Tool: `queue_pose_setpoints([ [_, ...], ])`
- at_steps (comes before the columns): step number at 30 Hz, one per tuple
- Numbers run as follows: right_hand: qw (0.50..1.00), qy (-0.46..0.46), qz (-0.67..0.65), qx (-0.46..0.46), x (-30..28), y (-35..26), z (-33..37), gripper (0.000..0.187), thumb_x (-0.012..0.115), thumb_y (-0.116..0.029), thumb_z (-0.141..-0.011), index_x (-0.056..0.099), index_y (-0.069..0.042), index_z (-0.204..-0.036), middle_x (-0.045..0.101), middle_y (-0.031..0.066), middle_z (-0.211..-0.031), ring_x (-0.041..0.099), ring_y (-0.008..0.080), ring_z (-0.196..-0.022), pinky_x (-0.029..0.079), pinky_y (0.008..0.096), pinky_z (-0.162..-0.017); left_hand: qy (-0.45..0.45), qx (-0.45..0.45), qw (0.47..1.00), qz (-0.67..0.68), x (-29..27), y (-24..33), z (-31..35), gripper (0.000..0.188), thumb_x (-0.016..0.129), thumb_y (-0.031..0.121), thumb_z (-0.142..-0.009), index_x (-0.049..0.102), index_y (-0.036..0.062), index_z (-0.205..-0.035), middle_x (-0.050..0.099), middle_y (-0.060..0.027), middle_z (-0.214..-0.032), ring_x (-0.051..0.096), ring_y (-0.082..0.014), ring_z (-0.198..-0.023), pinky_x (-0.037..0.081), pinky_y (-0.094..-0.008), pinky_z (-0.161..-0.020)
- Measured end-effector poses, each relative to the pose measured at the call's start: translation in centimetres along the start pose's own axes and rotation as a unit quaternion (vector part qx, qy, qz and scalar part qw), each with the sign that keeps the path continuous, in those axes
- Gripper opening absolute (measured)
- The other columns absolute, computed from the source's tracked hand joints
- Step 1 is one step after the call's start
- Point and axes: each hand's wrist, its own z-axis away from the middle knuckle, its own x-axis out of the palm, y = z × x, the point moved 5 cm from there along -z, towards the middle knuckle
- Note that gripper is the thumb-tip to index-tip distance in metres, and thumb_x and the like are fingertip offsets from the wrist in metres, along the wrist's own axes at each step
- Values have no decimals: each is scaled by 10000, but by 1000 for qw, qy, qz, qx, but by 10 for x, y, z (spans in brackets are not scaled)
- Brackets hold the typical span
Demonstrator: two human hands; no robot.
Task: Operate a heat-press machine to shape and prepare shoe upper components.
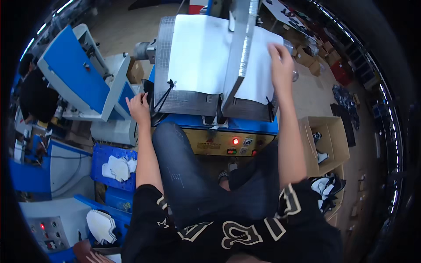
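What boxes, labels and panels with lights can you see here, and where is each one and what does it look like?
Open brown cardboard box: right of the machine, on the floor, small items inside.
Yellow control panel: machine front, below the white sheet; rectangular, one glowing red light, dark buttons.
Grey control panel: bottom left, small red light and round knobs.
Small brown cardboard boxes: top right, stacked.
Left hand: at the machine's left edge.
Right hand: on the white sheet.

Pretty cluttered workshop: a grey concrete floor [313, 94] is being crowded by open cardboard boxes [326, 142] on the right. Blue machines [81, 76] are being parked along the left, and a blue crate [101, 158] is being filled with white cut pieces [117, 168]. Strip lights [52, 17] are being reflected top left.
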Motion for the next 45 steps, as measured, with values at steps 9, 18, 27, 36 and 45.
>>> queue_pose_setpoints([
  [9, 968, -12, 213, 130, 90, 20, -101, 338, 653, -323, -870, 722, -31, -1026, 719, 195, -1022, 677, 408, -988, 498, 557, -881, 199, -152, 950, 184, -95, 29, 13, 197, 682, 135, -966, 600, -30, -1036, 629, -126, -942, 586, -195, -820, 506, -319, -760],
  [18, 962, 237, 136, 14, -184, -17, 20, 232, 592, -214, -949, 605, -2, -856, 630, 76, -686, 629, 187, -611, 503, 329, -573, 215, -306, 887, 270, -182, 40, 78, 413, 684, 218, -972, 483, -33, -1231, 626, -214, -1128, 630, -259, -1015, 520, -340, -869],
  [27, 510, -151, 605, 592, -519, 18, 298, 550, 613, -414, -941, 621, 66, -1209, 612, 323, -1235, 605, 454, -1156, 469, 486, -1002, -59, -311, 836, 449, -169, 131, 58, 198, 724, 146, -938, 615, -12, -985, 680, -101, -938, 636, -152, -844, 532, -289, -758],
  [36, 630, -262, -356, 638, -222, -44, 332, 1035, 202, -849, -874, 549, 5, -1344, 664, 163, -1212, 678, 227, -1050, 563, 339, -878, -274, 477, 747, 374, -250, 363, 115, 180, 763, 72, -713, 642, 165, -811, 688, 14, -952, 620, -237, -869, 469, -344, -703],
  [45, 807, -366, -152, 437, -112, -16, 290, 424, 625, -215, -975, 560, 21, -1321, 664, 104, -1178, 600, 154, -1062, 465, 308, -942, -540, 333, 685, 357, -211, 332, 156, 277, 771, 197, -724, 703, 155, -989, 642, -4, -1143, 591, -215, -972, 453, -373, -847],
])
